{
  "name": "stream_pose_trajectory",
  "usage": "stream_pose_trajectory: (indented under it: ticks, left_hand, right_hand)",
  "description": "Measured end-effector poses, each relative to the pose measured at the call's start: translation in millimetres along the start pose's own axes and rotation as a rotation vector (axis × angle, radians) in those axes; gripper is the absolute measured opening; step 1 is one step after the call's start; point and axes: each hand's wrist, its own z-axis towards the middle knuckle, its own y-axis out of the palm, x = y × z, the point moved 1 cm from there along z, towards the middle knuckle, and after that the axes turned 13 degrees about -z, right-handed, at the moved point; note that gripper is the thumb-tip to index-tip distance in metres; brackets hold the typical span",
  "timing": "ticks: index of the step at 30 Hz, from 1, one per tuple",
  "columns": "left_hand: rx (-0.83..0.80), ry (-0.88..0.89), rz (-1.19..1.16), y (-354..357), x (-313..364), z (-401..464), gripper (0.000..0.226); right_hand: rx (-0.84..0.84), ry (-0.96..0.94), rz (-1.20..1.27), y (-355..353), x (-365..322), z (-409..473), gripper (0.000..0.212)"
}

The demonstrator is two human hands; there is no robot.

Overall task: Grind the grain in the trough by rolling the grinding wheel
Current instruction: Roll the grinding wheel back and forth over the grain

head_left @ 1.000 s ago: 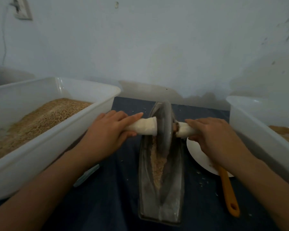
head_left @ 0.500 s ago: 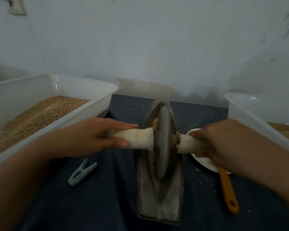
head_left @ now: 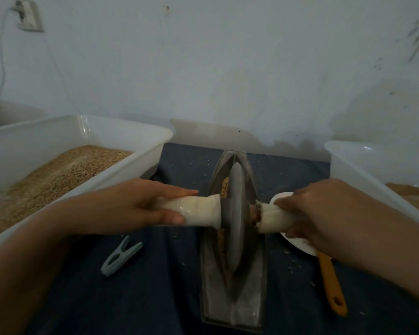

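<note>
Two big white bins flanked the work: the left bin, heaped with tan grain, and the right bin, only partly in frame, also holding some. Between them, on the dark cloth, the metal trough ran lengthwise away from you, and the grinding wheel stood upright in its groove around mid-length. The grain showed in the groove just beyond the wheel and in a thin line beside it on the left; how much sat under the wheel couldn't be seen. Your left hand had the pale left handle, fingers laid long over the top and thumb underneath — a loose wrap, not a fist. Your right hand was curled tight round the right handle. My read: this was mid-stroke, and the step needed even downward load from both sides so the wheel stayed vertical and tracked the groove; the looser left grip risked tilting it. Full-length strokes made sense, pushing out to the far grain and drawing back, wrists letting the handles roll rather than skid. The white plate and orange-handled tool sat just under your right wrist, so that elbow needed to stay high. The clothes peg lay left of the trough, clear of the stroke. Loose kernels dotted the cloth.
</note>
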Motion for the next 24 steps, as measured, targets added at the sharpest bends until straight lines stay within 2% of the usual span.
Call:
stream_pose_trajectory:
  ticks: [3,5,8,12,14,16,20,22,24]
  left_hand:
    - [-0.107,-0.001,-0.096,-5,3,-5,0.055]
    - [-0.074,-0.008,-0.079,-3,2,-2,0.054]
    - [0.111,-0.019,0.062,9,-6,11,0.052]
    - [0.442,0.11,0.447,26,-14,28,0.056]
    - [0.497,0.155,0.518,28,-14,32,0.058]
    - [0.44,0.14,0.438,24,-12,29,0.058]
    - [0.146,0.017,0.112,8,-3,9,0.055]
    - [0.017,-0.002,-0.031,2,2,0,0.055]
    - [-0.039,0.017,-0.106,-1,4,-4,0.051]
  right_hand:
    - [-0.027,-0.02,0.034,-7,0,-9,0.044]
    - [0.007,-0.002,0.035,-4,0,-7,0.039]
    - [0.088,0.106,0.022,14,1,11,0.032]
    - [0.136,0.283,0.012,43,3,27,0.052]
    - [0.144,0.296,0.036,48,4,27,0.053]
    - [0.12,0.25,0.046,41,4,24,0.048]
    - [0.043,0.058,-0.043,10,1,10,0.032]
    - [-0.015,-0.004,-0.041,-5,-1,-2,0.032]
    - [-0.063,-0.029,-0.006,-12,-1,-10,0.036]
